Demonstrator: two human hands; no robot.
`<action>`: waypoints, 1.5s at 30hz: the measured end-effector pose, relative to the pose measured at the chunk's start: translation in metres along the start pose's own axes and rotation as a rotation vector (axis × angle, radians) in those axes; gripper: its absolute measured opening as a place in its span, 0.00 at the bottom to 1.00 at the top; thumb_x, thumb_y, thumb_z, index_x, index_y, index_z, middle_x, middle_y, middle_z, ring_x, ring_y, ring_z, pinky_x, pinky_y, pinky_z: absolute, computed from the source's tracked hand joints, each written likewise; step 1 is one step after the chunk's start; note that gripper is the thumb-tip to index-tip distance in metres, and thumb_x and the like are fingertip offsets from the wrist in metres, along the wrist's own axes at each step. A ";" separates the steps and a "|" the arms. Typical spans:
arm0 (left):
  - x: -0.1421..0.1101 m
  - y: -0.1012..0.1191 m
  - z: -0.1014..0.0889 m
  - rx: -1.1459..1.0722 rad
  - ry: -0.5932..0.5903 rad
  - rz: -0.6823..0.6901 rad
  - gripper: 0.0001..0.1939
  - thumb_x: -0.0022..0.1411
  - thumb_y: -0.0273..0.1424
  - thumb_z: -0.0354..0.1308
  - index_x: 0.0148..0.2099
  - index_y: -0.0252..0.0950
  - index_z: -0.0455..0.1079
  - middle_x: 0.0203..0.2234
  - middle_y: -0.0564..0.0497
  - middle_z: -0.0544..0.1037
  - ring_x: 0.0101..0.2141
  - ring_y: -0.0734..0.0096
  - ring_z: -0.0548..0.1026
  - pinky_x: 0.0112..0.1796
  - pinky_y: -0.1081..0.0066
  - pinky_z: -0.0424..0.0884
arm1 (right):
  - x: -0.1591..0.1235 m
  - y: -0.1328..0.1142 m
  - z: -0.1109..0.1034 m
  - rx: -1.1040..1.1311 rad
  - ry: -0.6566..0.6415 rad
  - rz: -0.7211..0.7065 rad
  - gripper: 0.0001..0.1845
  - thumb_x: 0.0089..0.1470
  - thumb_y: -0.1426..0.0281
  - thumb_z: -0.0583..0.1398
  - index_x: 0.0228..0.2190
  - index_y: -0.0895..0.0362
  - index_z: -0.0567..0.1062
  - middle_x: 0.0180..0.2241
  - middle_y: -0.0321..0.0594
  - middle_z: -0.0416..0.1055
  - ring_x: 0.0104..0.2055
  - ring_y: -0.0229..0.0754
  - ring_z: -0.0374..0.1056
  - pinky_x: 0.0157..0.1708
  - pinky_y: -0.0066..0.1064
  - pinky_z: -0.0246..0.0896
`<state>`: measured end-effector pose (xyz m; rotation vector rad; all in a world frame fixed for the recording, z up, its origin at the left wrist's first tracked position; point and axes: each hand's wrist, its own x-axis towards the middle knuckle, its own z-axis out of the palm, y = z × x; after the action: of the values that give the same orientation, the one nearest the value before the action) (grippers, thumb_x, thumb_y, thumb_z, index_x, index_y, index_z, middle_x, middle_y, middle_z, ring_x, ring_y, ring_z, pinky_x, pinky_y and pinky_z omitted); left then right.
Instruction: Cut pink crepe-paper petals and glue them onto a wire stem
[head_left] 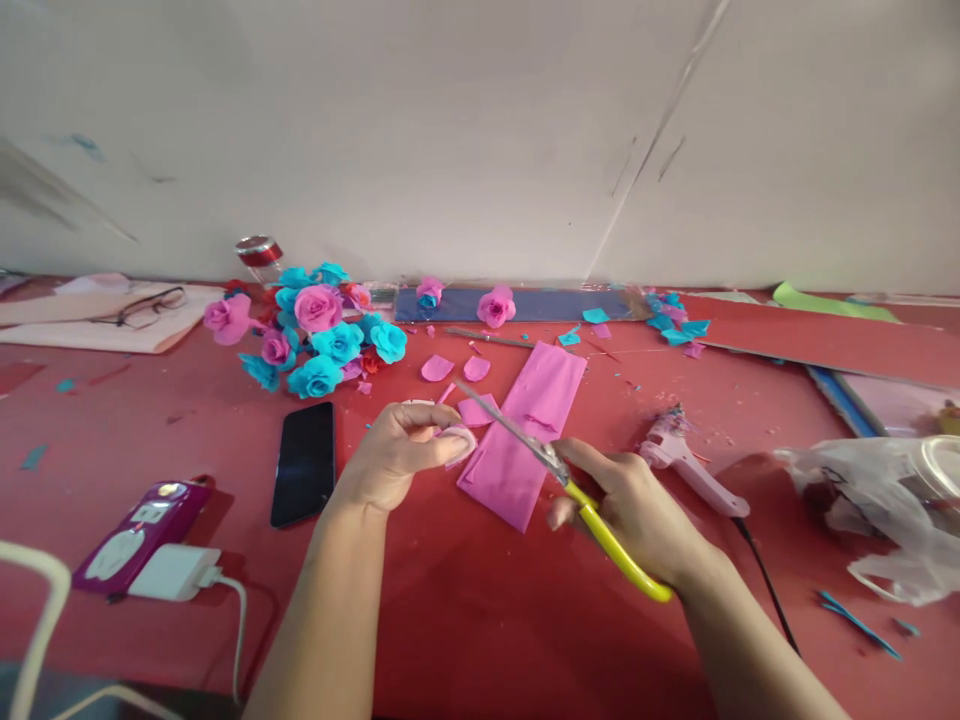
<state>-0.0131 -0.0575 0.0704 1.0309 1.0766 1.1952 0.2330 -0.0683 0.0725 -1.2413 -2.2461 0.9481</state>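
"What lies on the red table (pixel 435 620)?"
"Folded pink paper (pixel 501 480), a phone (pixel 304 465), a glue gun (pixel 696 465), loose petals (pixel 436 369), a plastic bag (pixel 904 540)."
"And left?"
"A purple box (pixel 142 530), probably a power strip."

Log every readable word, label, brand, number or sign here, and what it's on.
No text can be read.
Plastic bag: dark marks, too blurred to tell whether they are print.
Purple power strip: any markings too small to read.
Scissors: no legible lettering.
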 end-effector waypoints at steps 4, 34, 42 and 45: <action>0.001 -0.001 0.000 0.055 -0.019 0.012 0.02 0.45 0.29 0.67 0.26 0.38 0.78 0.23 0.50 0.77 0.27 0.71 0.71 0.34 0.68 0.67 | 0.003 0.002 -0.001 -0.188 0.130 -0.064 0.20 0.49 0.61 0.63 0.42 0.55 0.66 0.30 0.38 0.72 0.26 0.39 0.65 0.24 0.28 0.54; -0.001 0.009 -0.004 0.309 -0.210 0.123 0.02 0.48 0.25 0.62 0.25 0.35 0.73 0.23 0.53 0.68 0.27 0.74 0.65 0.31 0.71 0.60 | 0.000 0.009 -0.002 -0.186 0.082 -0.082 0.11 0.52 0.65 0.63 0.38 0.54 0.73 0.24 0.34 0.71 0.22 0.34 0.58 0.23 0.26 0.50; 0.000 -0.008 0.011 0.333 -0.168 -0.006 0.11 0.50 0.32 0.65 0.38 0.39 0.74 0.30 0.52 0.74 0.32 0.72 0.70 0.34 0.72 0.66 | 0.010 -0.001 0.024 0.684 0.254 0.107 0.17 0.49 0.65 0.65 0.38 0.52 0.66 0.20 0.26 0.63 0.19 0.31 0.57 0.20 0.24 0.53; 0.000 -0.019 0.022 0.307 -0.266 -0.068 0.22 0.48 0.30 0.66 0.47 0.42 0.69 0.30 0.54 0.73 0.33 0.72 0.71 0.32 0.74 0.67 | 0.015 -0.002 0.036 0.995 0.199 0.095 0.22 0.45 0.69 0.67 0.38 0.51 0.63 0.26 0.29 0.69 0.26 0.34 0.66 0.27 0.27 0.62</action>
<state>0.0122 -0.0598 0.0564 1.3376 1.0927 0.8247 0.2015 -0.0697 0.0495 -0.8928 -1.2401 1.5986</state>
